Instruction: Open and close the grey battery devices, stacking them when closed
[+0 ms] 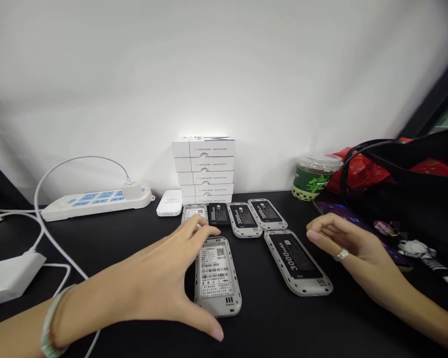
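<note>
My left hand reaches across the black table with fingers stretched out. Its fingertips touch the far end of an open grey device that shows a white label, and its thumb rests by the near end. My right hand, with a ring on it, hovers loosely curled and holds nothing, just right of another open device with a black 3000mAh battery in it. Behind these lie three more opened devices, two with batteries, and a loose black battery.
A stack of white boxes stands against the wall with a small white unit beside it. A power strip and white charger with cables lie at left. A drink cup, a phone and a black bag sit at right.
</note>
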The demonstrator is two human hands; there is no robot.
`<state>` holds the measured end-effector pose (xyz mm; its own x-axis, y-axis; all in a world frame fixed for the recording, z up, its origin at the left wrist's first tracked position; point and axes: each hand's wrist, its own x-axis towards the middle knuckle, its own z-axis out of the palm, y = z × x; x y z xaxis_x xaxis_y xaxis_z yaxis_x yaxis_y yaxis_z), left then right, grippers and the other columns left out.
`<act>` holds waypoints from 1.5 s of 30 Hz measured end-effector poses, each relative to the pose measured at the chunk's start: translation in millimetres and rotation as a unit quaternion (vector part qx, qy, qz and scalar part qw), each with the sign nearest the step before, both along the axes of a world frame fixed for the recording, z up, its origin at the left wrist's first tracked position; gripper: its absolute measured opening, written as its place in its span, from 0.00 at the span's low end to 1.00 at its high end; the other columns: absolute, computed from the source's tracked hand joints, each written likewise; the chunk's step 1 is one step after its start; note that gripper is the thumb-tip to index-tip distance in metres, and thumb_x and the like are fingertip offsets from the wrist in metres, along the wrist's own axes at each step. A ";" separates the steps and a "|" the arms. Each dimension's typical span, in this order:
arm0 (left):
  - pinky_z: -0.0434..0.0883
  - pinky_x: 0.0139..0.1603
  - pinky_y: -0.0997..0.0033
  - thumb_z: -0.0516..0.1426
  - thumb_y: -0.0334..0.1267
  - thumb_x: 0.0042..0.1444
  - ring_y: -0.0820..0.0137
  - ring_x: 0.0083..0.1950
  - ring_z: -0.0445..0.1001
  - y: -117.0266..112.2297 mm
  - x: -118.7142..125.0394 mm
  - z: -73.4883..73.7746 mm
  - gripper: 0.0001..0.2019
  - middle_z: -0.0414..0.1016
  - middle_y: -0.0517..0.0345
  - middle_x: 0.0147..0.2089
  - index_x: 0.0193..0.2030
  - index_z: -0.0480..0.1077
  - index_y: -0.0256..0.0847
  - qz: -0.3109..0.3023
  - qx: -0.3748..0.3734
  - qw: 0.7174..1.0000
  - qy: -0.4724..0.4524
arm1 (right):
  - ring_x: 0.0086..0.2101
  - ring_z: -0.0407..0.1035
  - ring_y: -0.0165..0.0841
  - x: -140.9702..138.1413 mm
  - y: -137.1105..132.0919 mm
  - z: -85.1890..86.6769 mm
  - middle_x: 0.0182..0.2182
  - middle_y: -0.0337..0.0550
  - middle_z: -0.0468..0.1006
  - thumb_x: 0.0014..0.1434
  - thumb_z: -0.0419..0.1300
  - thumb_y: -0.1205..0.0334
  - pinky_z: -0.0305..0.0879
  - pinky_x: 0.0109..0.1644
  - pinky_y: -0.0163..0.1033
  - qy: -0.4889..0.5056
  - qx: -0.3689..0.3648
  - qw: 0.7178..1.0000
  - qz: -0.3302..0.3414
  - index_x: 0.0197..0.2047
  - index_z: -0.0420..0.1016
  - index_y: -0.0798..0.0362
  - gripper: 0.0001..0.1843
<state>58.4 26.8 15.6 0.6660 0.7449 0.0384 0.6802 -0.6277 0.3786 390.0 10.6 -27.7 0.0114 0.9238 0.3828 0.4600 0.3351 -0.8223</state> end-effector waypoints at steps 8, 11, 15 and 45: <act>0.60 0.23 0.72 0.69 0.62 0.35 0.71 0.27 0.67 2.8 -4.6 14.9 0.28 0.69 0.65 0.31 0.30 0.66 0.44 0.114 -0.170 0.974 0.093 | 0.51 0.67 0.43 -50.2 36.8 38.7 0.51 0.47 0.74 0.62 0.60 0.54 0.63 0.56 0.49 -0.300 0.077 0.937 0.163 0.51 0.68 0.47 0.15; 0.55 0.20 0.73 0.69 0.60 0.37 0.74 0.24 0.61 7.8 -2.2 10.7 0.27 0.64 0.69 0.26 0.27 0.63 0.43 0.060 -0.195 0.976 0.072 | 0.54 0.64 0.52 -75.5 71.9 45.9 0.56 0.52 0.72 0.59 0.63 0.50 0.63 0.55 0.57 -0.381 0.009 0.903 0.197 0.57 0.66 0.48 0.26; 0.56 0.20 0.73 0.70 0.61 0.34 0.74 0.25 0.62 11.7 -2.2 8.5 0.28 0.65 0.69 0.25 0.27 0.63 0.43 0.049 -0.186 0.978 0.080 | 0.53 0.66 0.53 -94.5 105.4 45.2 0.53 0.55 0.75 0.54 0.68 0.51 0.60 0.57 0.58 -0.405 0.002 0.888 0.218 0.58 0.65 0.52 0.32; 0.54 0.20 0.71 0.69 0.59 0.38 0.71 0.24 0.61 3.0 4.5 14.8 0.27 0.65 0.67 0.24 0.25 0.61 0.44 0.053 -0.116 0.989 0.077 | 0.51 0.65 0.44 -103.6 25.8 37.2 0.52 0.45 0.72 0.47 0.73 0.47 0.64 0.55 0.52 -0.235 -0.095 0.922 0.293 0.55 0.64 0.47 0.36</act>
<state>62.8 29.7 30.4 0.5685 0.7876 -0.2377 0.7985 -0.4587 0.3900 286.4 36.4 9.5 -0.6371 0.7693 0.0485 0.5659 0.5095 -0.6482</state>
